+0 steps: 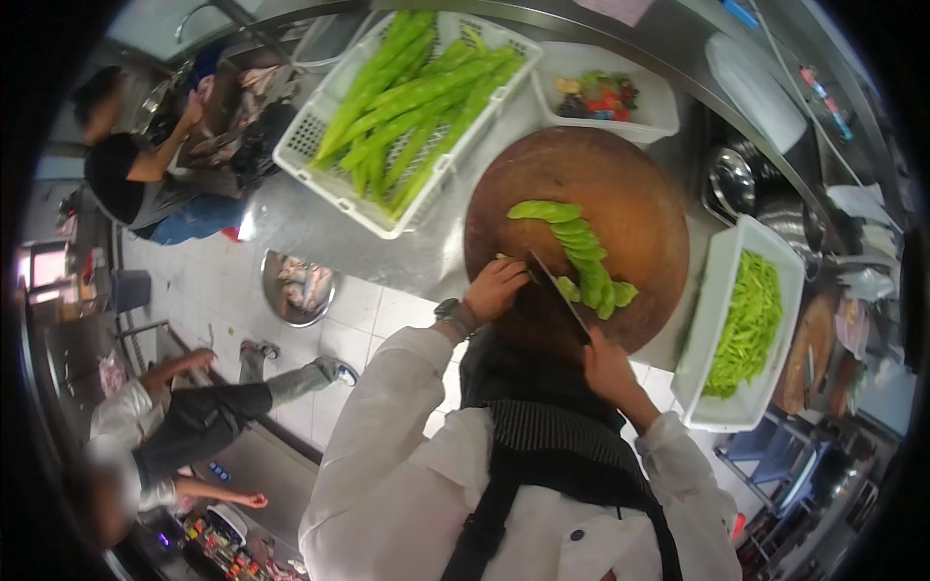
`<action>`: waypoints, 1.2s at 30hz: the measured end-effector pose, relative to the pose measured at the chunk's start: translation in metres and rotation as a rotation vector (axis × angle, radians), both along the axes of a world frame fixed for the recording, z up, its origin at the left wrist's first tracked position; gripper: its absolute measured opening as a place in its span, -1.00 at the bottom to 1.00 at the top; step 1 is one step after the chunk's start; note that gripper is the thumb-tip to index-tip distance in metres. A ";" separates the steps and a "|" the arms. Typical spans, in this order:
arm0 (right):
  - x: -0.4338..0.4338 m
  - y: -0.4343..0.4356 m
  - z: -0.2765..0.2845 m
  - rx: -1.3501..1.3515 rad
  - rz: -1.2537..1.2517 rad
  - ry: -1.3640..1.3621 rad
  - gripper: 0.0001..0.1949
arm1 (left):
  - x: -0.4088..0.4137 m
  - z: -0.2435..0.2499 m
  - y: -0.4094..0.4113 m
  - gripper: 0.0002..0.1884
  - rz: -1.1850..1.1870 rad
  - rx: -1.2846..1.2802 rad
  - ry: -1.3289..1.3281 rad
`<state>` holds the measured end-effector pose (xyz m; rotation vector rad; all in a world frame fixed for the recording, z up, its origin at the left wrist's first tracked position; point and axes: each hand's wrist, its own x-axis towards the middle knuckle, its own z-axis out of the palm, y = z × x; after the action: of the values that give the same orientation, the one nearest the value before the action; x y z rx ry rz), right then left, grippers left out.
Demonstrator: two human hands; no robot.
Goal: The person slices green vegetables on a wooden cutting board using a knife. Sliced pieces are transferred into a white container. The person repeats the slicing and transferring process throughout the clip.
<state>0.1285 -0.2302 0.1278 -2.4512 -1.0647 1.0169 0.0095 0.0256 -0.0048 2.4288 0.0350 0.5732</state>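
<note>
A round wooden chopping block (581,167) stands before me with a curved row of green vegetable slices (592,272) on it. My right hand (610,367) grips the handle of a cleaver (559,298), its blade angled up and left between my hands. With bent fingers, my left hand (498,287) presses at the block's left edge beside the blade, over a green piece mostly hidden beneath. Beyond, peeled green stems (429,102) lie in a white perforated plastic basket (349,207). To the right, a white plastic tub (708,327) holds a heap of cut green slices (748,327).
A white plastic container (654,109) with colourful scraps sits behind the block. On the left, a metal bowl (330,294) holds what looks like raw meat or fish. One person (123,174) works at a sink, upper left; another (203,428) stands lower left. A metal shelf edge runs overhead.
</note>
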 end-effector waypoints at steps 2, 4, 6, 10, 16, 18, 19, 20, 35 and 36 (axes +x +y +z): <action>-0.009 0.007 -0.024 -0.009 -0.026 -0.003 -0.73 | 0.001 -0.001 0.000 -0.60 -0.003 0.005 -0.020; -0.007 0.010 -0.031 -0.007 -0.031 -0.002 -0.73 | 0.001 -0.004 0.004 -0.62 0.013 0.006 -0.048; -0.004 0.011 -0.026 0.000 -0.024 0.009 -0.74 | 0.000 -0.001 0.012 -0.65 0.033 -0.003 -0.060; 0.000 0.013 -0.006 -0.016 -0.002 0.040 -0.74 | -0.005 -0.003 0.017 -0.65 0.046 -0.011 -0.048; -0.012 0.028 -0.024 0.017 -0.031 0.061 -0.80 | -0.005 -0.004 0.021 -0.66 0.047 -0.032 -0.058; -0.005 0.027 -0.017 -0.018 -0.043 0.082 -0.79 | -0.006 -0.006 0.025 -0.67 0.069 -0.040 -0.057; -0.004 0.026 -0.014 -0.018 -0.033 0.075 -0.78 | -0.008 -0.007 0.026 -0.67 0.071 -0.039 -0.051; -0.003 0.024 -0.011 -0.018 -0.024 0.068 -0.77 | -0.011 -0.008 0.029 -0.68 0.074 -0.037 -0.046; -0.005 0.008 0.002 0.096 -0.086 -0.012 -0.84 | -0.010 -0.001 0.041 -0.80 0.034 -0.059 -0.041; -0.006 -0.001 0.005 0.084 -0.100 -0.031 -0.85 | -0.008 -0.001 0.043 -0.80 0.025 -0.069 -0.044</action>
<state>0.1223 -0.2309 0.1329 -2.4329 -0.9638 0.8882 0.0011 0.0687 -0.0055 2.3511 0.0655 0.6266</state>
